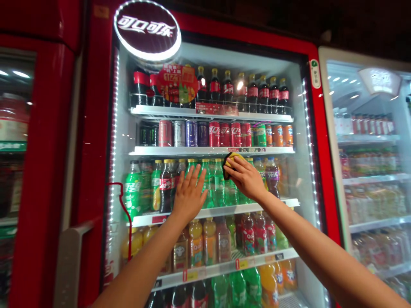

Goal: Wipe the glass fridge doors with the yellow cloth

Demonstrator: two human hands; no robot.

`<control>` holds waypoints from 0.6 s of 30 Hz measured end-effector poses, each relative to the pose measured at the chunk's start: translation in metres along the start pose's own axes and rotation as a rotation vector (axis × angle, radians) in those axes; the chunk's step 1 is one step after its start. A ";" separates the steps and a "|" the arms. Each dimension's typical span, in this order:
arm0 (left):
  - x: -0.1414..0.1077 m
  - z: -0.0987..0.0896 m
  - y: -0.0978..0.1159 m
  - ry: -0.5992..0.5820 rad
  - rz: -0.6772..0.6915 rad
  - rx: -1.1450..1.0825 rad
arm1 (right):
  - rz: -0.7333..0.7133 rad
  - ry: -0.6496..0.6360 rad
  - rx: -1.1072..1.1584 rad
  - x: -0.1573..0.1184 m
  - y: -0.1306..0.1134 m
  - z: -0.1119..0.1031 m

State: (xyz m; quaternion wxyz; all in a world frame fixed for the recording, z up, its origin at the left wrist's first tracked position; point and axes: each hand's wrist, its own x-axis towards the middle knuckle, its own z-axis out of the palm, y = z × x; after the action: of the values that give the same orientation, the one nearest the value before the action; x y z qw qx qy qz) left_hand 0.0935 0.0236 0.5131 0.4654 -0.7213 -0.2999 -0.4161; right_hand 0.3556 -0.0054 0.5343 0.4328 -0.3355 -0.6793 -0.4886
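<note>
A red-framed drinks fridge [321,141] with a glass door fills the middle of the view. My left hand [189,194] lies flat against the glass, fingers spread, in front of the shelf of green and dark bottles. To its right, my right hand [245,175] presses a yellow cloth with a dark edge [228,166] against the glass, just below the can shelf. Part of the cloth is hidden under the fingers. Behind the glass stand cola bottles [227,87], cans [236,134] and green bottles [208,184].
A lit round sign [147,30] sits at the fridge's upper left, and a red round sticker [178,83] is below it. The grey door handle [69,256] sticks out at lower left. Another lit fridge [334,128] stands at right, a red one [48,171] at left.
</note>
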 end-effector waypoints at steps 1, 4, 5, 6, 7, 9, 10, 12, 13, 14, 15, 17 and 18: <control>-0.003 -0.002 -0.005 0.000 -0.001 0.006 | 0.042 0.027 -0.009 -0.001 0.006 -0.001; -0.011 -0.006 -0.017 -0.001 -0.007 0.015 | 0.190 0.123 -0.041 0.023 0.016 0.006; -0.013 -0.007 -0.019 -0.004 -0.008 0.015 | 0.222 0.150 -0.048 0.037 0.014 0.011; -0.014 -0.007 -0.020 -0.007 -0.010 0.016 | 0.241 0.172 -0.052 0.053 0.009 0.017; -0.015 -0.007 -0.021 -0.010 -0.014 0.017 | 0.246 0.185 -0.052 0.068 0.001 0.023; -0.016 -0.006 -0.020 -0.013 -0.018 0.022 | 0.215 0.177 -0.044 0.090 -0.020 0.032; -0.016 -0.006 -0.019 -0.014 -0.019 0.025 | 0.182 0.154 -0.036 0.094 -0.031 0.035; -0.017 -0.005 -0.020 -0.019 -0.015 0.028 | 0.095 0.088 -0.015 0.089 -0.048 0.035; -0.017 -0.005 -0.021 -0.023 -0.011 0.029 | 0.048 0.054 -0.002 0.081 -0.054 0.033; -0.018 -0.006 -0.023 -0.027 -0.007 0.031 | 0.006 0.024 0.010 0.070 -0.057 0.029; -0.019 -0.007 -0.026 -0.032 -0.003 0.034 | -0.026 0.000 0.019 0.058 -0.058 0.025; -0.019 -0.010 -0.034 -0.038 0.006 0.041 | -0.041 -0.014 0.019 0.037 -0.053 0.019; -0.019 -0.013 -0.039 -0.040 0.008 0.044 | -0.018 -0.002 0.011 0.031 -0.050 0.017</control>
State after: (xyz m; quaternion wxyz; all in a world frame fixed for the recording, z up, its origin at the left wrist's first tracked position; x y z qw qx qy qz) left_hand 0.0486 0.0261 0.5154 0.4767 -0.7203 -0.3154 -0.3930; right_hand 0.2953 -0.0032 0.5413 0.4295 -0.3275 -0.6853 -0.4885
